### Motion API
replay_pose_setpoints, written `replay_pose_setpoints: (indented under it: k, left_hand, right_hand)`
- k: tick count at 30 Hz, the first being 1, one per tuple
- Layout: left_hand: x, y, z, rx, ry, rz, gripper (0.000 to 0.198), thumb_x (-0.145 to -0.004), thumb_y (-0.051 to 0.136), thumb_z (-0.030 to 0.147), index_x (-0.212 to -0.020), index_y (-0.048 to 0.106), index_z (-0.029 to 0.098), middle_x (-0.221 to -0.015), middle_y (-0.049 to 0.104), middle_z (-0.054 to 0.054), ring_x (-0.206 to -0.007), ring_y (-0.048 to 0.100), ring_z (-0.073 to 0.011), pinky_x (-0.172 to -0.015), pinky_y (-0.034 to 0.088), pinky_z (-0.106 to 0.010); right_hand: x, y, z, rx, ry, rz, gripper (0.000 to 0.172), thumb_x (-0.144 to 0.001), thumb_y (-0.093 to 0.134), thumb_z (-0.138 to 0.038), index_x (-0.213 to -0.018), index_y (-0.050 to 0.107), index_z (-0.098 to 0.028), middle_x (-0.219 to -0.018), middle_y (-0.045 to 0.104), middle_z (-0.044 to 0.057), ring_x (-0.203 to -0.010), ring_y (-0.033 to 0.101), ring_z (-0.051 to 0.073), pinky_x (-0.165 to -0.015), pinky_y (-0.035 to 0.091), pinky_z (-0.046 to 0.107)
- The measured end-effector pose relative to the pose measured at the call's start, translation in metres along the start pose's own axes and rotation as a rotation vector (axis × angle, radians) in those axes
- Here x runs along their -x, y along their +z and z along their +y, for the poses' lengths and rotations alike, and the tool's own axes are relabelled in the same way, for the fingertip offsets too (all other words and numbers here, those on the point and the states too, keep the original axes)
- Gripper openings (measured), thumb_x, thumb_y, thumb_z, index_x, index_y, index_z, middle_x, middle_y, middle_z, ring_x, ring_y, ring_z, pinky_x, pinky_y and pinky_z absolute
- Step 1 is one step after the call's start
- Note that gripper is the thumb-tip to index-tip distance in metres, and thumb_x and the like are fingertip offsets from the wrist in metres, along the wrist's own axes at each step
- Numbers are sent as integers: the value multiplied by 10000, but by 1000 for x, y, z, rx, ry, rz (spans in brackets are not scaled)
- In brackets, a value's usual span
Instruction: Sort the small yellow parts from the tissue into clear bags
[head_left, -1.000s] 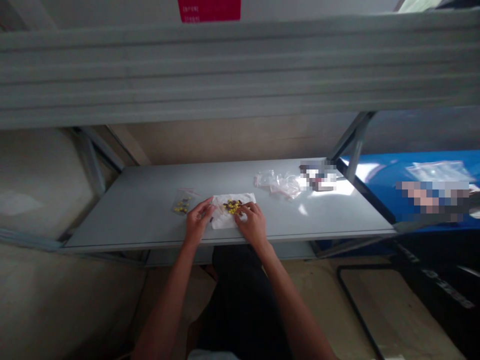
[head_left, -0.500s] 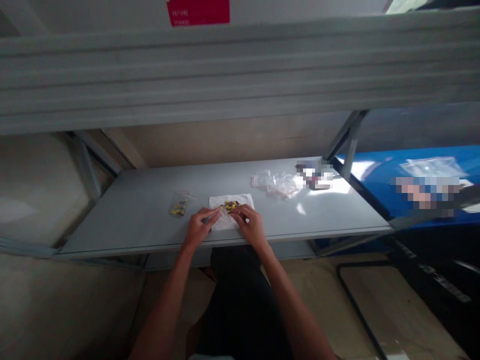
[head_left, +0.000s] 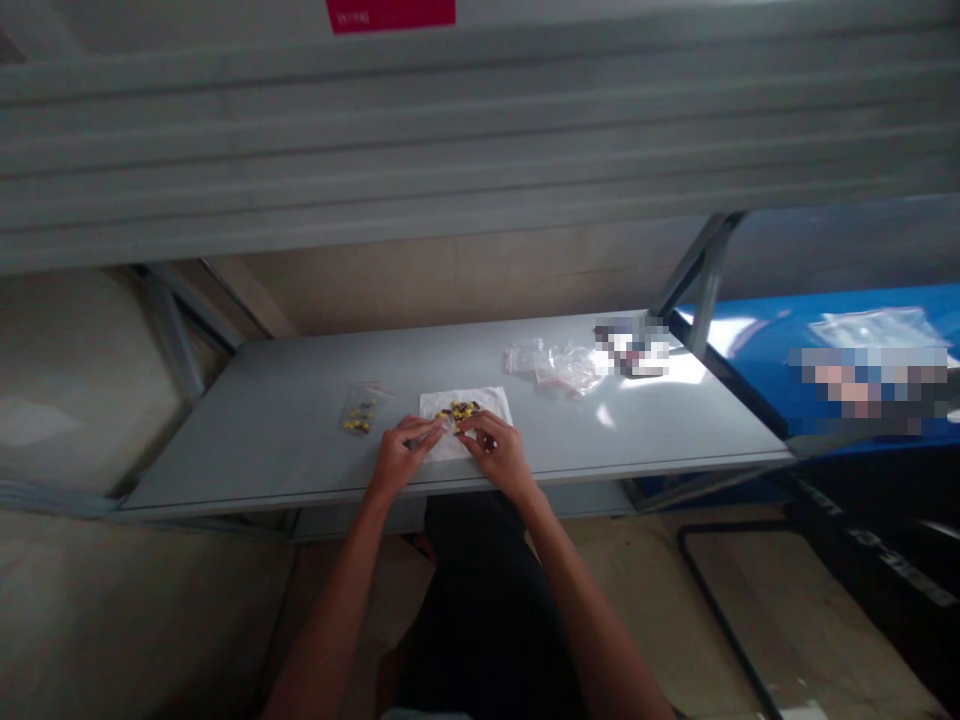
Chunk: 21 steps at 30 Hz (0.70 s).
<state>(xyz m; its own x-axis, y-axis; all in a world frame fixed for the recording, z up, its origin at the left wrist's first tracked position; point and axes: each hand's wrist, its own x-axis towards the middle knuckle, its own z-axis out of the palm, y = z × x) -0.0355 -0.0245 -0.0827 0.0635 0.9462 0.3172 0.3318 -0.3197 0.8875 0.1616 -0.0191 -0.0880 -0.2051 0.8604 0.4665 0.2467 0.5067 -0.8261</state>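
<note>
A white paper sheet (head_left: pixel 491 399) lies on the grey shelf (head_left: pixel 285 390) with a small heap of yellow and dark beads (head_left: pixel 463 410) on it. My left hand (head_left: pixel 401 458) and my right hand (head_left: pixel 501 455) rest at the sheet's near edge, fingertips pinched together just below the heap. Between the fingertips there seems to be a small clear bag, too small to make out for sure. A small clear bag with yellow beads (head_left: pixel 358 412) lies to the left of my left hand.
A pile of empty clear bags (head_left: pixel 559 365) lies at the back right of the shelf, beside a blurred-out item. An upper shelf edge (head_left: pixel 480 130) hangs overhead. A blue surface (head_left: pixel 757 350) adjoins on the right, beyond a diagonal metal brace (head_left: pixel 694 270).
Both hands drew together from the sheet's two sides to its near middle, fingertips meeting below the beads. The view shifted slightly.
</note>
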Motion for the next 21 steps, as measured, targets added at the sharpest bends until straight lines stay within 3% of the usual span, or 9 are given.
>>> replay_pose_setpoints:
  k: [4,7,11,14,17,21]
  left_hand:
    - [0,0,1,-2,0,-2,279,-864,697,427,-1022,797,220,-1040,776,-87,-1022,687,-235,-962,522,-388]
    - [1,-1,0,28,-50,31,342,-857,700,445,-1091,778,207,-1078,764,-88,-1036,690,-237,-948,529,-365]
    - [2,-2,-7,76,-160,125,518,-841,715,453,-1292,675,202,-1085,752,-78,-1004,697,-211,-894,546,-313]
    - [2,-2,-12,145,-158,185,540,-845,702,445,-1328,641,211,-1052,738,-62,-954,700,-176,-851,561,-277]
    - [2,-2,-14,177,-137,228,529,-827,717,422,-1310,648,220,-1045,728,-54,-938,699,-156,-840,565,-253]
    - [2,-2,-17,187,-131,227,494,-818,723,428,-1259,680,208,-1119,733,-77,-996,695,-171,-878,562,-273]
  right_hand:
    - [1,-1,-6,30,35,-94,165,-930,605,-288,-1023,732,-241,-1097,748,41,-561,536,102,-619,489,251]
    - [1,-4,-11,-8,33,-155,245,-967,544,-303,-1129,722,-258,-1274,696,50,-607,584,98,-603,487,238]
    - [1,-5,-7,28,31,-1,338,-979,502,-262,-1289,638,-247,-1277,676,83,-789,644,150,-668,520,268]
    - [1,-1,1,211,19,111,283,-941,529,-190,-1163,699,-230,-1187,671,100,-979,640,209,-839,538,341]
    - [1,5,7,399,-9,57,232,-891,616,-171,-1071,739,-251,-1178,635,107,-1113,593,261,-944,522,406]
    - [1,9,9,483,-40,13,186,-889,656,-176,-1015,749,-276,-1153,624,96,-1109,577,262,-950,529,408]
